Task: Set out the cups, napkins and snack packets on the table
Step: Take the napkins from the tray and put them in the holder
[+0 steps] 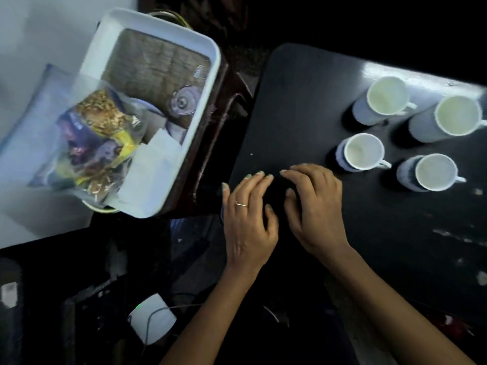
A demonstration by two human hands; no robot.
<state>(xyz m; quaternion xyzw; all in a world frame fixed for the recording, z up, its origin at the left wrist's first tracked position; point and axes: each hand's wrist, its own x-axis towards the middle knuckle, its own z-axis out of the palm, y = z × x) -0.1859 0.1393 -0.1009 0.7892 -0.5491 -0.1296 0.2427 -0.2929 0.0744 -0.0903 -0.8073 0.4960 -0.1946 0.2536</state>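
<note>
Several white cups stand upright on the right of the black table [303, 101]: two at the back [387, 97] [457, 115] and two nearer [363, 151] [434, 172]. To the left, off the table, a white tray [168, 36] holds a clear bag of colourful snack packets [97, 138] and folded white napkins [155, 164]. My left hand [247, 214] and my right hand [313, 206] lie palm down, side by side, on the table's near left part. Their fingers are spread and nothing is visible in either. The cups are just right of my right hand.
The tray rests on a dark brown wooden piece [210, 143] beside the table's left edge. A clear round glass item [184, 101] lies in the tray on a brown mat. A white device with a cable [152, 320] sits low on the dark floor.
</note>
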